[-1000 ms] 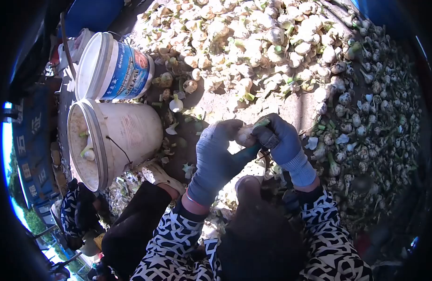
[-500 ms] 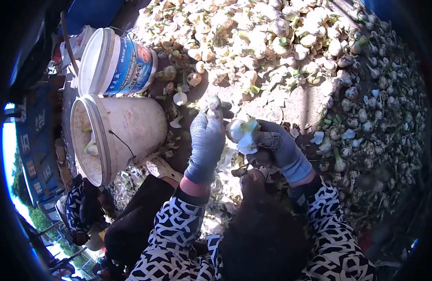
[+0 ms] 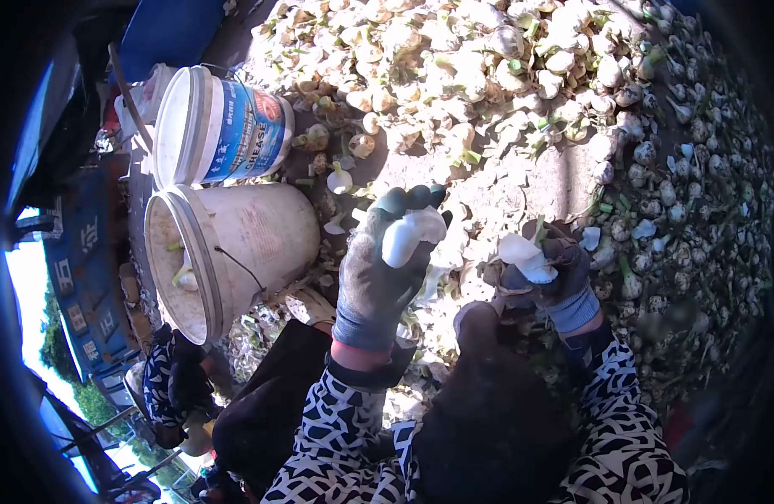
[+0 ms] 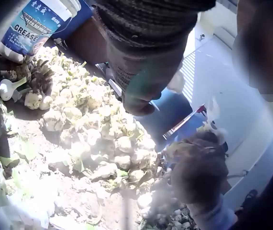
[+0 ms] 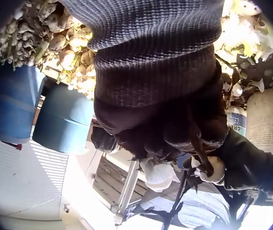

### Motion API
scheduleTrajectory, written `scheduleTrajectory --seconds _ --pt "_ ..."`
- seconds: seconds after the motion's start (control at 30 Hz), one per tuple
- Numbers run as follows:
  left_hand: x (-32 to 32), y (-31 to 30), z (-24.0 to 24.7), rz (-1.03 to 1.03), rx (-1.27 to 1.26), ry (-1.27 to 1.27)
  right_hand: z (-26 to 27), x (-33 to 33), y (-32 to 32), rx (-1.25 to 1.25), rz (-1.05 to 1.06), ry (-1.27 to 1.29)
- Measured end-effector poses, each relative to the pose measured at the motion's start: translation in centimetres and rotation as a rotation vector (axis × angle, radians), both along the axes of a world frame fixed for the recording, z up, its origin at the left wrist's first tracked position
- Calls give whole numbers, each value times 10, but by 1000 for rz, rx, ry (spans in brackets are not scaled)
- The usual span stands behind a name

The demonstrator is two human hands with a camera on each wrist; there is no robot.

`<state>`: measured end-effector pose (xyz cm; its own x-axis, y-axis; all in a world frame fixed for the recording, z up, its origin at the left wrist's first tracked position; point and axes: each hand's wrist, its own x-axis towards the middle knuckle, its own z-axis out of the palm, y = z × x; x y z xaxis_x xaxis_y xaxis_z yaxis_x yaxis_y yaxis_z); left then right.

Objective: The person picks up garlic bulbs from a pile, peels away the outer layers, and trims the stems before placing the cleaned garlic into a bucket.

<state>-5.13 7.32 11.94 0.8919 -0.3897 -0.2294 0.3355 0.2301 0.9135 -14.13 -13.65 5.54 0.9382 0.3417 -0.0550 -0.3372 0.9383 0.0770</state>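
In the head view my gloved left hand [image 3: 374, 281] is turned palm up, its fingers curled round a smooth white garlic bulb [image 3: 401, 241]. Apart from it, to the right, my gloved right hand [image 3: 563, 273] grips white garlic skin [image 3: 528, 259]; a green bit of stem shows by its fingers. The right wrist view has the white skin [image 5: 158, 175] hanging below the dark right glove [image 5: 167, 124], with a thin dark strip [image 5: 201, 153] along its fingers. Beyond that is the bulb [image 5: 214, 170] at the left hand.
Two white buckets lie on their sides at the left: one with a blue label [image 3: 244, 130], the nearer one plain [image 3: 261, 223] with garlic inside. A big heap of pale garlic [image 3: 454, 67] spreads ahead. Darker garlic with stems [image 3: 697, 185] covers the right side. Another person's sleeve [image 3: 160, 374] shows lower left.
The hands were together on one garlic bulb and have moved apart. The left hand has turned palm up with the bulb; the right has drawn away rightward with white skin.
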Motion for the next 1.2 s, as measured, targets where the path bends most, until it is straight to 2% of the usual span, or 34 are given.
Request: scheduleTrajectory --seconds 0.03,0.07,0.1,0.13,0.17,0.23,0.27,0.3,0.37,0.4,0.47,0.5,0.57,0.6,0.63,0.7,0.73,0.8,0.83,0.9,0.97,1.0,1.03,1.1,1.13,1.17,1.2 --pt "-4 -3 -2 175 -267 206 12 -5 -6 -219 -1 -8" --pt "-1 -1 0 174 -261 200 16 -10 -7 -296 110 -40" --pt "1 0 2 140 -127 75 20 -13 -7 -373 220 -70" --pt "3 0 5 104 5 -48 32 -7 -6 -827 291 -351" --pt "5 0 7 67 133 -170 58 8 -2 -1132 587 -475" --pt "5 -3 9 -9 383 -408 69 18 20 -1936 385 -697" --pt "3 -5 5 10 446 -571 65 26 25 -1993 264 -635" --pt "6 1 8 -79 521 -538 59 33 28 -1829 248 -435" --pt "8 -1 26 -210 748 -784 50 46 38 -1789 97 -430" --pt "6 3 26 -216 754 -779 51 50 44 -1781 99 -426" --pt "5 9 24 -234 626 -693 56 56 52 -1234 221 -160" --pt "1 11 18 -232 631 -695 55 55 53 -1231 221 -164" --pt "-6 11 -3 46 -618 147 52 46 52 -976 472 -65" --pt "-5 16 -8 128 -789 330 51 35 53 -880 504 -126" --pt "-6 11 0 225 -685 368 49 28 54 -867 586 -193" --pt "-2 4 2 327 -846 496 45 24 43 -873 628 -587" --pt "0 5 -2 331 -857 515 48 25 42 -872 626 -585" --pt "1 6 -6 327 -834 509 57 29 39 -938 494 -533" --pt "2 6 -9 327 -815 500 54 38 41 -1242 385 -587" --pt "4 15 -23 279 -1136 635 46 49 48 -1870 -35 -509" --pt "5 13 -29 247 -1112 598 37 62 56 -1953 -130 -482" --pt "4 12 -32 219 -1081 563 31 69 63 -1993 -290 -570" --pt "2 13 -35 193 -1047 530 25 73 69 -1992 -283 -564" --pt "1 15 -42 169 -1013 497 17 82 76 -2051 -134 -627" --pt "2 18 -45 179 -977 499 18 85 75 -2050 8 -647" --pt "3 20 -47 189 -940 502 20 84 74 -2048 10 -650" --pt "3 22 -42 244 -1028 596 22 80 72 -1689 140 -623"
